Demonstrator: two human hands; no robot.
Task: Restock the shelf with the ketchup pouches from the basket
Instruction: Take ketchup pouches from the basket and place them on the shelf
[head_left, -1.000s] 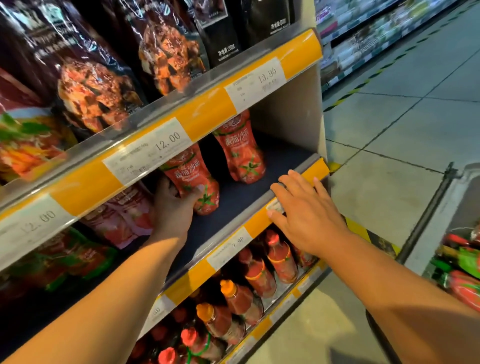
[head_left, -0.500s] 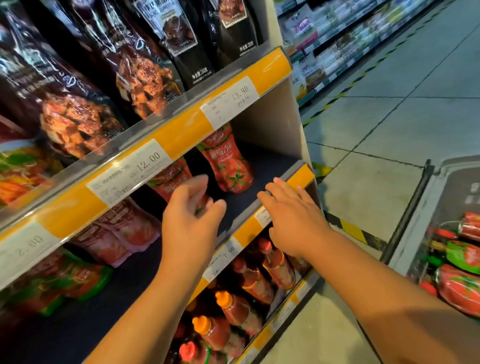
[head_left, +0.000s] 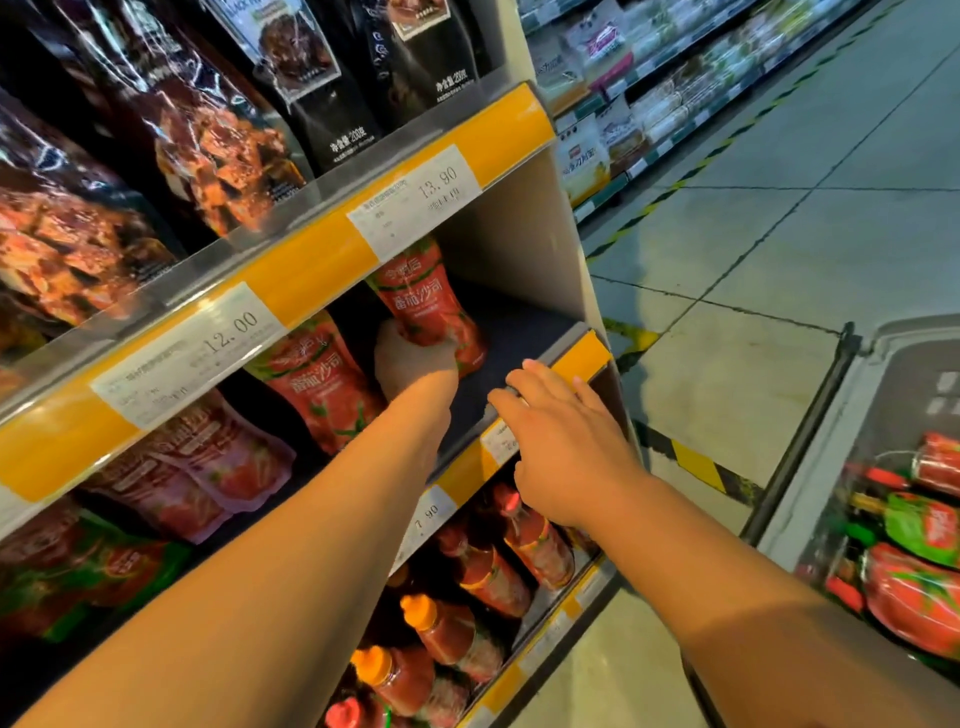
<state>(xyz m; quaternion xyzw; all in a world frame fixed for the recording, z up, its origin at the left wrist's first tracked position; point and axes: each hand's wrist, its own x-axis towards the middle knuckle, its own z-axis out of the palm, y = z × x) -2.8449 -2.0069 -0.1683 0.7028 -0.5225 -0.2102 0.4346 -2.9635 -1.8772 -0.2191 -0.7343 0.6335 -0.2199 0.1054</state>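
Right hand: the right hand (head_left: 563, 441) lies palm down on the front lip of the middle shelf (head_left: 576, 358), fingers straight and slightly spread, over a price label, holding nothing.
Left hand: the left hand (head_left: 413, 358) reaches deep onto the same shelf and grips the lower part of the right ketchup pouch (head_left: 423, 304), fingers curled round it.
Held pouch: red, standing upright, narrow at the top and wider toward the base, white Chinese lettering across the middle, green tomato-leaf artwork low on the front; its top is hidden behind the price strip (head_left: 415, 208) above.
Neighbour pouch: a second ketchup pouch (head_left: 319, 379) of the same design stands just left of it, apart from the hand, leaning slightly.
Shelf surface: dark, bare between the held pouch and the front lip.
Below: orange- and red-capped sauce bottles (head_left: 441, 629) lie in rows on the lower shelf.
Basket: at the right edge, the basket (head_left: 810, 457) holds more red and green pouches (head_left: 914, 592) lying flat.
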